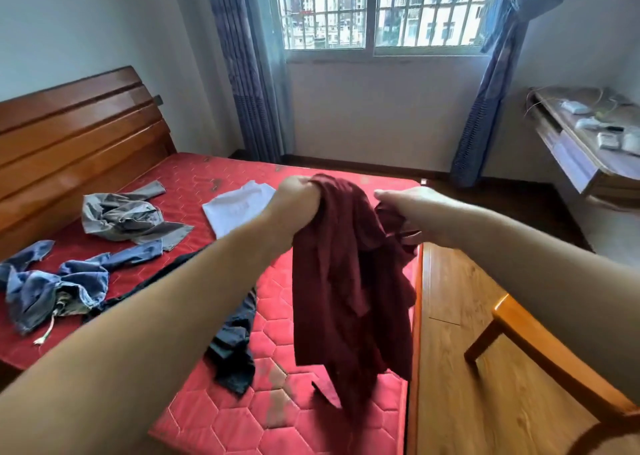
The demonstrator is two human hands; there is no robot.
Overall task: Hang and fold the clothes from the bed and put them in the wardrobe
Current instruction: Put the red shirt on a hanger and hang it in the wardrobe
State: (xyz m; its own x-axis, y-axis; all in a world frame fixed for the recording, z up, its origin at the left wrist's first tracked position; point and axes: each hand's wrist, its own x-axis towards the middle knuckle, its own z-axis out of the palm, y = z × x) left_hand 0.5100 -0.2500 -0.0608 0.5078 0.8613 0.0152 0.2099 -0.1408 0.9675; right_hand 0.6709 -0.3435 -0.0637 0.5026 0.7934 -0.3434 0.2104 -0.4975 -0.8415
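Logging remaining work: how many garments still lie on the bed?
4: grey garment near the headboard, white one mid-bed, blue jeans at left, dark garment partly behind the left arm. More may be hidden.

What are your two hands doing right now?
Left hand: gripping the dark red garment.
Right hand: also gripping the garment.

- The left hand (297, 191) grips the top of a dark red, crumpled cloth garment (349, 281), which hangs over a red quilted mattress (284, 402).
- The right hand (403, 208) pinches the garment's right edge.
- On the mattress lie crumpled grey trousers (128, 217), blue denim jeans (59, 288), a flat white shirt (239, 206) and a dark navy garment (235, 354).
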